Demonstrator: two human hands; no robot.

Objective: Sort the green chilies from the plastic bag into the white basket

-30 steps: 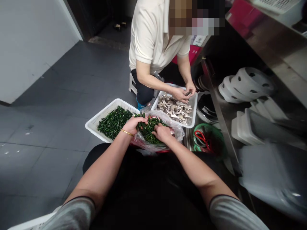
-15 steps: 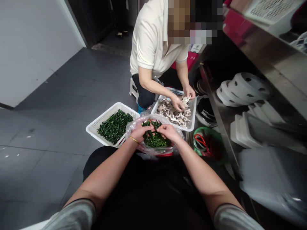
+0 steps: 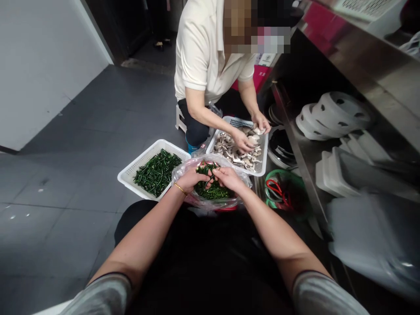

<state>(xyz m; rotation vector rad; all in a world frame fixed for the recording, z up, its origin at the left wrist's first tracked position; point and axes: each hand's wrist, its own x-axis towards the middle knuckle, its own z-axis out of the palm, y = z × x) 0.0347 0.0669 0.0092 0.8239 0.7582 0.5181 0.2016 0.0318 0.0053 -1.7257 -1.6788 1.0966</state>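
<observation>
My left hand [image 3: 193, 178] is closed around several green chilies [image 3: 206, 168] above a basin lined with a clear plastic bag [image 3: 183, 168]. My right hand [image 3: 227, 178] meets it, thumb and forefinger pinched at the end of one of these chilies. Below both hands, small green stems [image 3: 215, 192] fill the bag, with the red basin [image 3: 226, 209] showing under its edge. To the left, a white perforated basket [image 3: 129, 181] holds a heap of dark green chilies [image 3: 160, 172].
Across from me a person [image 3: 197, 52] on a low stool [image 3: 180, 118] handles mushrooms [image 3: 226, 144] in another white basket [image 3: 263, 159]. On the right are a green basket [image 3: 303, 201] with red-handled items and a metal shelf [image 3: 302, 162] of white containers [image 3: 328, 175].
My hands stay over the bag, fingers shifting slightly at the chilies. The other person's hands have moved a little among the mushrooms. The view has shifted slightly.
</observation>
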